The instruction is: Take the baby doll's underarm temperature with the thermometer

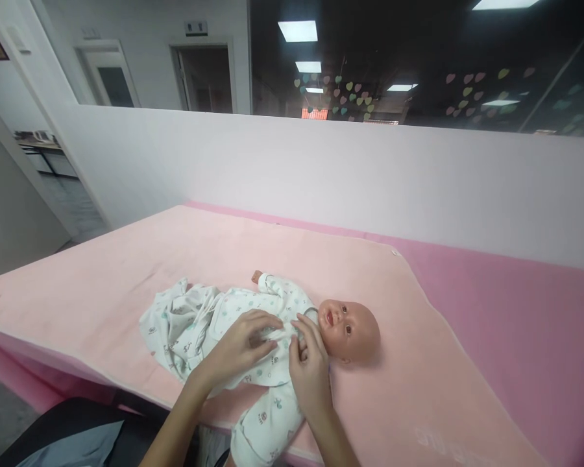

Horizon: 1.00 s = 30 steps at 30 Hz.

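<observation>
A baby doll [349,331] lies on its back, its head toward the right and its face up. It wears a white printed baby shirt [279,371] with long sleeves. Over the doll's chest, my left hand [246,340] has bent fingers at the front of the shirt, with cloth gathered between thumb and fingers. My right hand [311,366] is curled just below the collar, closed on the shirt front; its palm side is partly hidden. White printed trousers or cloth [175,324] lie bunched over the doll's lower end. One sleeve reaches toward me past the table edge.
A peach mat [126,259] covers the table, over a pink cover [525,311] that shows at the right and back. Behind stands a white low wall [321,168] with dark glass above. A black and grey item [68,434] is at the lower left.
</observation>
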Tool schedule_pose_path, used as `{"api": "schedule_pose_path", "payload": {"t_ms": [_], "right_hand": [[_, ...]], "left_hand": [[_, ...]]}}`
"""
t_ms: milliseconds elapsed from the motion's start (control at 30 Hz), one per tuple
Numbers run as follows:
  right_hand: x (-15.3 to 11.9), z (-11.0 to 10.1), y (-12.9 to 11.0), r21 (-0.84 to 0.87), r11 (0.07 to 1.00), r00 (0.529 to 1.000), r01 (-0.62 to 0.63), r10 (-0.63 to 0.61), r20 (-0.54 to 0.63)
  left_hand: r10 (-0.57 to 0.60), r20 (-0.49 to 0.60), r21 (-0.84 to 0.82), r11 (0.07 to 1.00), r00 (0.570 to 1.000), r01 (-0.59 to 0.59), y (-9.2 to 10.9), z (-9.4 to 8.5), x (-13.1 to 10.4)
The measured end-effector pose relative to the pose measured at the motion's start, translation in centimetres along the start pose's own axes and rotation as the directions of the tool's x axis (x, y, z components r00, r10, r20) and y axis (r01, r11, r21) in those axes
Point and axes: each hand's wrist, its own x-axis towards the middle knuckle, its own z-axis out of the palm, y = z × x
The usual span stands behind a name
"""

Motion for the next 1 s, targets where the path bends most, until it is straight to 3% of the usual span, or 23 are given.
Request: {"api": "schedule_pose_path", "payload": {"t_ms": [100, 200, 300, 500, 733, 1000], "right_hand": [[0.4, 0.3, -1.0, 0.001, 0.996, 0.977, 0.087, -0.085, 0.197], [0.6, 0.7, -1.5, -0.022, 0.994, 0.954, 0.112, -0.101, 0.283], [0.7, 0.9, -1.3, -0.004, 0.996, 0.964, 0.094, -0.090, 0.251], [1.0, 0.6, -1.1, 0.145, 0.988, 0.977, 0.054, -0.082, 0.198], [1.5, 0.9, -1.6, 0.132, 0.991, 0.978, -0.006, -0.022, 0.206], [1.3, 1.1, -1.3, 0.068, 0.997, 0.982, -0.045, 0.031, 0.188]], "left_hand": [[-0.067, -0.106, -0.078, 0.995, 0.992, 0.059, -0.8, 0.5, -1.6], [-0.074, -0.164, -0.123, 0.991, 0.984, 0.054, -1.5, 1.2, -2.0], [-0.082, -0.167, -0.110, 0.992, 0.983, 0.064, -1.7, 1.3, -1.7], [-0.143, -0.050, -0.120, 0.983, 0.989, 0.136, -1.5, 0.2, -1.2], [-0.131, -0.030, -0.127, 0.984, 0.991, 0.126, -1.6, -0.2, -0.9], [-0.113, -0.155, -0.108, 0.989, 0.981, 0.097, -2.0, 1.0, -1.1]]}}
